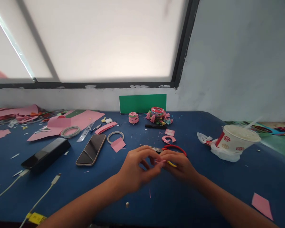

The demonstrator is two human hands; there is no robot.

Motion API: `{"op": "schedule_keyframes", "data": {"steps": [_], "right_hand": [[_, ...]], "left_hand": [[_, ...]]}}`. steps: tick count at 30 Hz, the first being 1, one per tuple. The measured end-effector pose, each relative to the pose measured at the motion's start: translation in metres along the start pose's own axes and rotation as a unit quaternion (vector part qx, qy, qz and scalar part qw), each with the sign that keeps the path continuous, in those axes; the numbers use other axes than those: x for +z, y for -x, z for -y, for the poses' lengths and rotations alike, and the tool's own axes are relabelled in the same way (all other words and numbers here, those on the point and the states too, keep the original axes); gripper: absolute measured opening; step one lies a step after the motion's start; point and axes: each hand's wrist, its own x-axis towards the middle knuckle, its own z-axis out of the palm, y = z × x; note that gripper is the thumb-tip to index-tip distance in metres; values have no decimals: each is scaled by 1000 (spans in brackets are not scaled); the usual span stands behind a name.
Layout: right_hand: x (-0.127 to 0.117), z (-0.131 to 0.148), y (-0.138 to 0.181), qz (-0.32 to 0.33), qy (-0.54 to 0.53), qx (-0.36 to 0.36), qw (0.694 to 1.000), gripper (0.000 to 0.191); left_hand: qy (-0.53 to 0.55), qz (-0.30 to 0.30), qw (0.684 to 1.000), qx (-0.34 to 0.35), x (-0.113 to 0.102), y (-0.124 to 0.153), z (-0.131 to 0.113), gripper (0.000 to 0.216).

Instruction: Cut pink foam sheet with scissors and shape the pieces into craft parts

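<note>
My left hand (138,169) and my right hand (181,165) meet at the middle of the blue table. Between their fingertips they pinch a small piece of pink paper (160,161), mostly covered by the fingers. Just behind the hands lie scissors with a red handle (180,148); the right hand hides part of them, and a yellow bit shows below. Farther back sit a pink scalloped paper ring (168,139), a small pink paper square (169,132) and a black pen (156,126).
A phone (91,150), black power bank (46,153), cables and tape rolls occupy the left, with pink paper sheets (71,123) behind. Stacked paper rings (133,117) and a tasselled colourful bundle (158,115) stand at the back. A lidded cup (237,139) is at right.
</note>
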Motion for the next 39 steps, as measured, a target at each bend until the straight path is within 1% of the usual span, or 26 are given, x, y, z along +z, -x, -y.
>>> {"op": "schedule_keyframes", "data": {"steps": [4,8,10,13,16,20,24,29,31,33,34,36,37,38,39], "right_hand": [[-2,2,1,5,34,35,999,11],[-4,1,1,12,93,25,995,13],[-6,1,0,31,128,16,991,14],[-10,2,-2,88,148,11,985,17],[-14,3,-2,116,137,45,983,20],[-14,4,-3,110,92,124,982,22],[-13,4,-5,89,39,145,985,22],[-13,-1,-6,83,34,177,980,25],[-11,-4,-6,82,28,191,978,27],[-8,-7,-6,80,35,204,975,29],[-7,-9,-6,82,51,209,973,30],[-4,-14,-6,94,95,216,967,30],[-4,-17,-5,101,114,218,964,29],[-3,-20,-5,106,126,220,961,27],[-3,-24,-5,110,134,224,959,26]], "left_hand": [[-31,30,997,-68,-9,-6,-4,8],[-47,70,988,-127,-14,-11,-4,14],[-38,92,984,-145,-15,-12,-1,20],[-13,121,979,-166,-14,-13,8,25],[11,110,978,-175,-12,-12,17,22],[39,98,981,-162,-10,-10,21,23],[59,89,978,-177,-10,-11,21,23],[151,152,944,-250,-13,-19,28,24],[159,154,940,-258,-13,-21,33,24],[127,138,949,-254,-12,-21,38,24],[92,132,955,-247,-13,-22,41,24],[-17,140,965,-222,-18,-22,45,27],[-85,155,962,-208,-23,-22,46,29],[-158,181,951,-194,-28,-21,47,32],[-230,212,931,-190,-34,-21,47,37]]}}
